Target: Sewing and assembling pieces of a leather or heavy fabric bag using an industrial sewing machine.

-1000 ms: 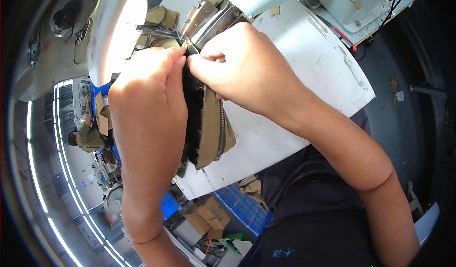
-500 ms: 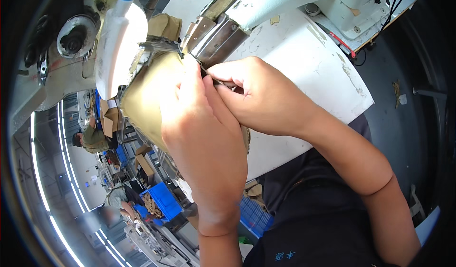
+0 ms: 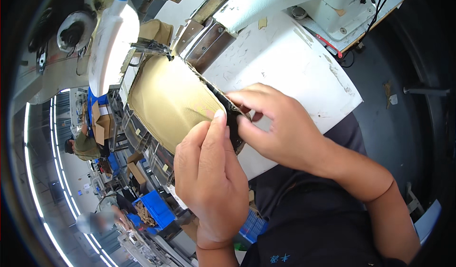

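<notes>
A tan fabric piece (image 3: 168, 96) with a rounded outline and frayed edges lies under the bright light. Its far end reaches the metal sewing machine foot (image 3: 156, 46). My left hand (image 3: 209, 172) pinches the near right corner of the fabric between thumb and fingers. Along that right side runs a dark layer (image 3: 231, 121), partly covered by the tan cloth. Just to its right, my right hand (image 3: 287, 129) has its thumb and fingers closed on the dark layer's edge; the fingertips are partly hidden.
The white sewing machine arm (image 3: 266, 6) spans the top, with a lamp (image 3: 111, 48) at left. A worn white table top (image 3: 280, 63) extends right, with a red-handled tool (image 3: 327, 44) behind it. Blue crates (image 3: 157, 207) and two other people are at left.
Both hands have moved nearer to me along the right edge, away from the machine foot. More of the tan fabric and the dark layer now shows. The view has shifted slightly.
</notes>
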Available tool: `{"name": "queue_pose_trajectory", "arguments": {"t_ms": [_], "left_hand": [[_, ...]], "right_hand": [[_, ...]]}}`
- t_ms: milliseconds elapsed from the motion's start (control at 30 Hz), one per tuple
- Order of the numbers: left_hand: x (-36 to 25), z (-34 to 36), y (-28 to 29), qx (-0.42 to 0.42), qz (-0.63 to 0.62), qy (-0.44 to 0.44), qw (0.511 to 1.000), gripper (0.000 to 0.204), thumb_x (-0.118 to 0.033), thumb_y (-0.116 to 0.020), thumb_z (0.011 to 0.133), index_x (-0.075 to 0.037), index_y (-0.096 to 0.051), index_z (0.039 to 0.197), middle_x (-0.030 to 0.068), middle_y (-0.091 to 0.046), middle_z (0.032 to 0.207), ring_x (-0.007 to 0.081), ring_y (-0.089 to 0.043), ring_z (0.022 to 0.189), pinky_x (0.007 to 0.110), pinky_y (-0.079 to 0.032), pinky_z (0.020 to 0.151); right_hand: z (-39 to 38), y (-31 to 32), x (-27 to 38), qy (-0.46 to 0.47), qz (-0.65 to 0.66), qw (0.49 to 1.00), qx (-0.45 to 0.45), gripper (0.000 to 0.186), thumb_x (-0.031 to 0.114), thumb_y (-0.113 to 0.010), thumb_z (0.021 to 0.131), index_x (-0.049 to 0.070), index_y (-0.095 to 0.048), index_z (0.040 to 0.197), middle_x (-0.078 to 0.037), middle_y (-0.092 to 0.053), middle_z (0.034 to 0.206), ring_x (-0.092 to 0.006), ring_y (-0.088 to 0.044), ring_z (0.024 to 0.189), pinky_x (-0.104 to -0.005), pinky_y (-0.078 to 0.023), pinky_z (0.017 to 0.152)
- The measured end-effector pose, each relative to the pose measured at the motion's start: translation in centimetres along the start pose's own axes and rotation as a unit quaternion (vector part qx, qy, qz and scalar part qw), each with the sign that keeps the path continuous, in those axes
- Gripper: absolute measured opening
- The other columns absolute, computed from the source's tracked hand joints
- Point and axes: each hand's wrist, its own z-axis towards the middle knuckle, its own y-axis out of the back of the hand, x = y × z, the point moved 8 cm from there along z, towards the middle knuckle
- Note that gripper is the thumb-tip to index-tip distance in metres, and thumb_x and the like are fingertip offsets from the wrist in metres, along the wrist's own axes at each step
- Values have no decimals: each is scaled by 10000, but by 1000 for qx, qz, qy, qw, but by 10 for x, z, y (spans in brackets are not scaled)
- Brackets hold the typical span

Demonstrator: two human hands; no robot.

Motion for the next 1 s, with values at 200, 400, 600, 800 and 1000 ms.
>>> {"name": "queue_pose_trajectory", "arguments": {"t_ms": [200,400,600,800,1000], "left_hand": [[10,-2,2,-36,-94,13,995,238,50,-753,909,9,-769,1142,134,-722,1023,287,-710,903,382,-559,787],[20,11,2,-62,-138,3,988,212,28,-758,914,9,-758,1125,146,-729,1017,294,-708,898,387,-561,782],[33,29,2,-30,-126,24,991,177,1,-740,931,-3,-753,1107,147,-730,992,313,-703,891,409,-557,787],[43,47,5,-45,-127,1,991,164,3,-733,919,2,-754,1082,159,-715,947,341,-696,892,418,-550,798],[50,65,6,-41,-110,1,993,100,-16,-714,931,31,-750,1011,188,-729,961,371,-697,878,425,-548,795]], "right_hand": [[-11,4,5,-11,104,994,-14,292,79,-626,953,-13,-731,1209,-133,-719,987,-186,-659,812,-307,-536,727],[7,1,4,-45,143,989,-3,292,77,-617,962,-27,-738,1207,-124,-744,1003,-144,-674,835,-296,-548,764],[27,-8,3,-46,191,981,-11,284,70,-608,984,-63,-721,1209,-98,-752,1011,-107,-673,882,-282,-552,794],[47,-17,2,-36,238,970,-29,278,46,-611,993,-90,-696,1221,-78,-758,1018,-59,-656,885,-246,-547,768],[65,-15,8,-26,223,972,-74,166,40,-645,970,-68,-724,1068,-51,-753,872,-48,-645,772,-249,-521,664]]}}
